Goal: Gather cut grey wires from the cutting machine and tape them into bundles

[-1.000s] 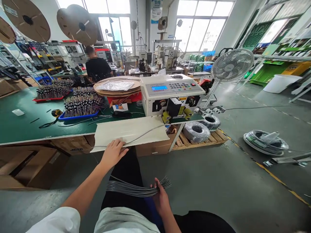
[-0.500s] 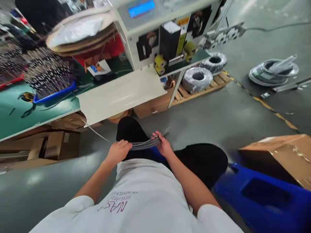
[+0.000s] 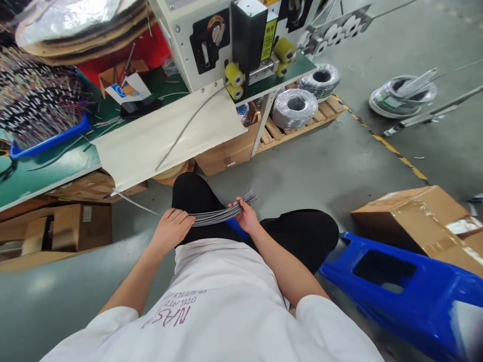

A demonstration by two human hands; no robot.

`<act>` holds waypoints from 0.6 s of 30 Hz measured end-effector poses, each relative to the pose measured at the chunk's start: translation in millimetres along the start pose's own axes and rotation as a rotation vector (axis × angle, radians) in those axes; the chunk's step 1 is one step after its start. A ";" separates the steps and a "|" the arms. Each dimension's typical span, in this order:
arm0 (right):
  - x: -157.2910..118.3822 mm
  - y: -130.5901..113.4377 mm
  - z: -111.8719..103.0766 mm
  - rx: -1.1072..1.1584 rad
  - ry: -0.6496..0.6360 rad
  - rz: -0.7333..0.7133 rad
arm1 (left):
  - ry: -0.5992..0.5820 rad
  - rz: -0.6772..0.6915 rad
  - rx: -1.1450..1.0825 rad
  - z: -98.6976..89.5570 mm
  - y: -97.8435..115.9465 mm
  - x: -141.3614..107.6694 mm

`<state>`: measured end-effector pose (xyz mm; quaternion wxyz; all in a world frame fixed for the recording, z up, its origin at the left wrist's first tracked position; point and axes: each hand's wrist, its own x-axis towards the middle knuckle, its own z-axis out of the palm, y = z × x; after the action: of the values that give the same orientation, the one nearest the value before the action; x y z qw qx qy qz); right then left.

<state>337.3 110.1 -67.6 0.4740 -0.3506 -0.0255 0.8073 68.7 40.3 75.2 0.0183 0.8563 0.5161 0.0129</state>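
A bundle of thin grey cables [image 3: 215, 216] lies across my lap, held at both ends. My left hand [image 3: 174, 229] is closed over the bundle's left part, and one cable runs out from it to the lower left corner of the cream chute [image 3: 177, 136]. My right hand [image 3: 244, 215] grips the bundle near its right end, where the loose tips fan out. Another grey cable [image 3: 188, 123] reaches from the yellow rollers [image 3: 234, 80] of the white machine [image 3: 181, 50] down over the chute.
On the green bench [image 3: 75, 163] a blue tray [image 3: 56, 137] holds many wires. Cable coils [image 3: 295, 108] rest on a wooden pallet below. At the right are a blue plastic stool or bin [image 3: 422, 296] and a cardboard box [image 3: 411, 216].
A grey cable now lies over the chute from the rollers, where none showed before. The view has shifted, so bench and machine sit further left and higher. Both hands still grip the bundle.
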 end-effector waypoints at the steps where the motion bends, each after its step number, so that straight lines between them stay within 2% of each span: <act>1: 0.4 0.8 0.7 0.001 0.001 0.000 | 0.006 -0.014 0.009 1.7 -3.7 -2.4; 4: 0.2 2.1 3.5 0.008 -0.015 -0.025 | 0.041 -0.103 0.006 12.4 -15.1 -13.5; 7: 0.7 2.0 3.0 0.004 -0.057 -0.052 | 0.132 -0.204 -0.124 33.6 -21.3 -22.5; 12: 6.1 4.3 -7.7 -0.026 -0.024 -0.026 | 0.265 -0.347 -0.286 67.9 -11.7 -18.1; 15: 8.3 5.7 -10.9 -0.008 0.003 -0.036 | 0.297 -0.355 -0.311 72.7 -5.2 -12.1; 18: 9.3 5.2 -11.5 -0.007 0.024 -0.043 | 0.304 -0.314 -0.291 70.2 -10.1 -10.5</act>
<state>337.3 111.1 -83.3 0.4902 -0.3612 -0.0303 0.7927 57.8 34.5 4.6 0.0653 0.7424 0.6320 0.2126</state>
